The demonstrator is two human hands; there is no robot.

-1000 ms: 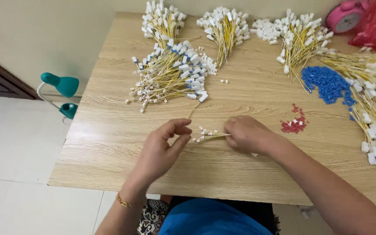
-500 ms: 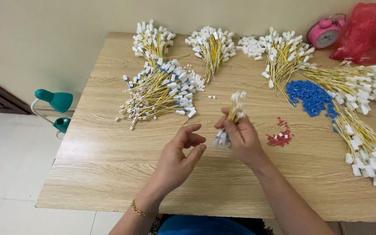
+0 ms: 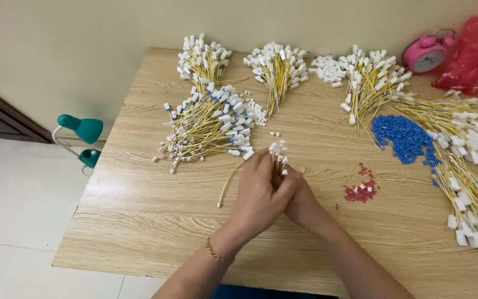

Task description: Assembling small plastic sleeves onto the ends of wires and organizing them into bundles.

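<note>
Head view: both hands meet mid-desk [image 3: 139,232], left hand [image 3: 261,191] cupped over right hand [image 3: 300,202], together pinching a small upright bunch of yellow wires [image 3: 278,152], white plugs up, evening their ends; one loose wire [image 3: 229,185] lies beside.

You held yellow wires with white connectors [image 3: 278,149] above a light wood-grain table [image 3: 139,216], near blue beads [image 3: 402,135] and red beads [image 3: 360,191].

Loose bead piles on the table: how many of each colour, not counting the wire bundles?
Blue bead pile: 1
Red bead pile: 1
White connector pile: 1
Total: 3 piles
</note>
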